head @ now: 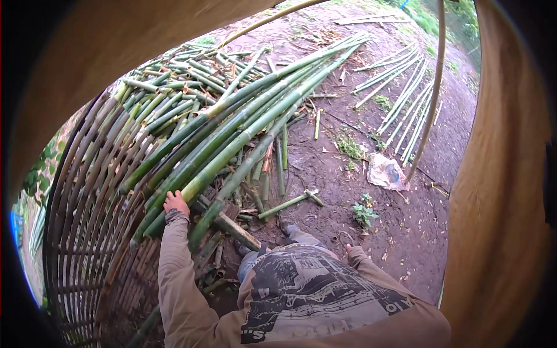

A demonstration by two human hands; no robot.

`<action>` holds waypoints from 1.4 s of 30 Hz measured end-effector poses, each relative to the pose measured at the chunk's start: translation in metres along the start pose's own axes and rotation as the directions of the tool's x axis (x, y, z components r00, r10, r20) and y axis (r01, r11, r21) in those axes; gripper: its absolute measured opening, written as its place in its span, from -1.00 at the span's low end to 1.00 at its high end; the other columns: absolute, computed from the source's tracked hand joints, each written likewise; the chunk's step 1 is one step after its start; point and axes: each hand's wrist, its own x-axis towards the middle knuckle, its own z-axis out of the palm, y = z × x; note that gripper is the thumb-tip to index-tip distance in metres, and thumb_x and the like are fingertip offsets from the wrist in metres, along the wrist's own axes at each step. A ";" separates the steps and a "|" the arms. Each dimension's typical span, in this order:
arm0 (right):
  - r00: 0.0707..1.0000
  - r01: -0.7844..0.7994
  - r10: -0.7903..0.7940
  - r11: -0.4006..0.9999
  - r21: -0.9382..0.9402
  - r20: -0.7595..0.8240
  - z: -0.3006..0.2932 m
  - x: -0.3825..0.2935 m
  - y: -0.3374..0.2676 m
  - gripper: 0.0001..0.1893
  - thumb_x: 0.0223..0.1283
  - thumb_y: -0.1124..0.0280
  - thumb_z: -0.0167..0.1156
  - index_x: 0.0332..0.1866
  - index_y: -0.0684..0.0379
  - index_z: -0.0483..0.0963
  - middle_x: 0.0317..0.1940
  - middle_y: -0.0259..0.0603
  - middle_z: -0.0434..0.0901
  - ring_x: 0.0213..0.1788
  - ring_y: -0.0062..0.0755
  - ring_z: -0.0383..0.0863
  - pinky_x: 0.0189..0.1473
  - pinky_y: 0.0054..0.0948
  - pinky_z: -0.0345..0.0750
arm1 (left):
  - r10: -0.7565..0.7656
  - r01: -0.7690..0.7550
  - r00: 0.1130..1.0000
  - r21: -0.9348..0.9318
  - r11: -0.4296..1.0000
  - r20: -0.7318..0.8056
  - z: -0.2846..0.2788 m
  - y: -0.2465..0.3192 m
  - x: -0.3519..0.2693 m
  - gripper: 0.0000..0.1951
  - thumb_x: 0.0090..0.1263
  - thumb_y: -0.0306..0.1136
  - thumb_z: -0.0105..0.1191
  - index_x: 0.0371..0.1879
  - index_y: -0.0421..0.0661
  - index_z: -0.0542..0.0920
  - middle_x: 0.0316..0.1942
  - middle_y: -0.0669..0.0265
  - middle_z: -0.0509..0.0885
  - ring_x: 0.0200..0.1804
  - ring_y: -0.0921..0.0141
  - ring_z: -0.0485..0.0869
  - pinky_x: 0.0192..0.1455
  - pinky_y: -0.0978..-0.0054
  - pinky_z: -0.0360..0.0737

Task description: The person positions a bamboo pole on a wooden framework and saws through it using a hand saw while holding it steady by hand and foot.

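Note:
My left hand (176,203) grips the near end of a thick green bamboo pole (230,152), its fingers curled over the cut end. Beside that pole lie several other long green bamboo poles (196,158), slanting away to the upper right. My right hand (348,247) hangs low by my right side, mostly hidden by the sleeve. A thin curved thing (347,235) shows just beyond it; whether the hand holds it cannot be told.
A curved bamboo slat rack (104,278) stands at my left. Behind it is a heap of cut bamboo pieces (191,78). Split bamboo strips (407,95) lie on the muddy ground (409,235). An upright pole (428,113) stands at right, near a plastic bag (385,172). Short bamboo lies ahead of my feet.

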 end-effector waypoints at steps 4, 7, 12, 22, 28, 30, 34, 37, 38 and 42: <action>0.993 0.043 -0.053 0.994 -0.104 -0.101 0.052 0.047 0.072 -0.29 0.32 -0.24 -0.12 -0.06 0.34 0.57 -0.12 0.17 0.63 0.09 -0.01 0.58 0.02 -0.16 0.49 | 0.066 -0.072 0.980 0.024 0.997 0.186 0.004 0.002 0.021 -0.59 0.07 -0.41 0.21 -0.06 -0.01 0.43 -0.05 0.14 0.51 -0.05 0.14 0.63 0.00 0.20 0.52; 0.997 0.015 -0.021 0.997 -0.082 -0.073 0.061 0.058 0.079 -0.26 0.33 -0.27 -0.18 0.01 0.33 0.55 -0.09 0.17 0.62 0.14 -0.01 0.56 0.06 -0.15 0.46 | 0.147 -0.154 0.957 0.008 0.988 0.251 -0.016 0.014 -0.001 -0.60 0.04 -0.41 0.21 -0.11 -0.03 0.43 -0.09 0.12 0.57 -0.03 0.14 0.64 -0.01 0.19 0.55; 0.985 -0.166 0.046 0.499 0.850 0.165 0.026 0.052 -0.020 -0.63 0.35 -0.01 0.04 -0.39 0.09 0.38 -0.54 -0.23 0.36 -0.49 -0.34 0.30 -0.44 -0.27 0.32 | 0.197 -0.136 0.922 -0.199 0.971 0.333 -0.058 0.054 -0.097 -0.64 0.03 -0.39 0.20 -0.17 -0.06 0.43 -0.21 0.02 0.63 -0.11 0.00 0.64 -0.09 0.07 0.57; 0.943 -0.327 -0.122 -0.163 0.931 0.310 -0.133 0.117 -0.219 -0.20 -0.10 -0.36 0.27 -0.08 0.22 0.29 -0.19 0.06 0.50 -0.30 0.01 0.62 -0.31 -0.09 0.64 | 0.328 0.140 0.633 -0.520 0.843 0.702 -0.095 0.057 -0.310 -0.46 -0.18 -0.18 0.34 -0.12 -0.06 0.60 -0.25 0.04 0.68 -0.16 0.11 0.68 -0.08 0.27 0.58; 0.881 -0.025 -0.473 -0.101 0.995 -0.026 -0.168 0.181 -0.252 -0.12 -0.18 -0.36 0.34 0.05 0.24 0.34 -0.21 -0.01 0.58 -0.20 0.00 0.61 -0.07 0.00 0.60 | 0.395 0.362 0.382 -0.529 0.768 0.836 -0.119 -0.027 -0.368 -0.43 -0.19 -0.30 0.37 -0.05 -0.07 0.61 -0.25 0.26 0.70 -0.16 0.34 0.65 -0.01 0.40 0.53; 0.858 -0.126 -0.502 0.008 0.992 0.112 -0.126 0.079 -0.308 -0.39 -0.05 -0.24 0.35 -0.16 0.14 0.52 -0.41 -0.22 0.60 -0.40 -0.23 0.60 -0.26 -0.16 0.61 | 0.264 0.509 0.328 -0.406 0.759 0.907 -0.147 -0.080 -0.420 -0.38 -0.22 -0.27 0.41 -0.02 -0.07 0.61 -0.21 0.29 0.70 -0.13 0.35 0.64 0.03 0.42 0.52; 0.825 -0.113 -0.555 0.025 0.993 0.107 -0.104 0.080 -0.281 -0.55 0.06 -0.02 0.37 -0.14 0.13 0.51 -0.38 -0.20 0.61 -0.38 -0.22 0.61 -0.24 -0.17 0.60 | 0.255 0.425 0.131 -0.287 0.858 0.958 -0.119 -0.115 -0.415 -0.26 -0.24 -0.14 0.51 0.06 -0.09 0.59 -0.13 0.29 0.70 -0.08 0.35 0.62 0.09 0.45 0.48; 0.816 -0.069 -0.576 -0.023 0.997 0.043 -0.058 0.046 -0.269 -0.57 0.09 0.06 0.36 -0.10 0.16 0.48 -0.34 -0.17 0.62 -0.36 -0.20 0.61 -0.20 -0.21 0.61 | 0.130 0.116 0.356 -0.181 0.977 0.925 -0.116 -0.094 -0.367 -0.12 -0.22 0.02 0.51 0.19 -0.08 0.52 0.00 0.17 0.67 0.04 0.28 0.63 0.16 0.43 0.48; 0.818 -0.168 -0.559 -0.007 0.986 0.135 -0.044 0.038 -0.260 -0.59 0.11 0.08 0.35 -0.12 0.17 0.49 -0.33 -0.17 0.61 -0.35 -0.21 0.61 -0.18 -0.22 0.61 | 0.136 0.227 0.457 -0.264 0.937 0.879 -0.123 -0.061 -0.328 -0.14 -0.17 -0.01 0.49 0.19 -0.13 0.50 -0.07 0.16 0.66 -0.02 0.28 0.62 0.09 0.43 0.52; 0.709 -0.379 -0.594 0.134 0.916 0.380 0.003 -0.054 -0.246 -0.63 0.14 0.19 0.35 -0.10 0.22 0.48 -0.30 -0.16 0.62 -0.30 -0.21 0.64 -0.19 -0.21 0.64 | 0.290 0.191 0.815 -0.706 0.682 0.501 -0.105 0.126 -0.196 -0.37 0.07 -0.11 0.38 0.08 -0.21 0.51 -0.25 0.21 0.59 -0.23 0.34 0.56 -0.10 0.39 0.52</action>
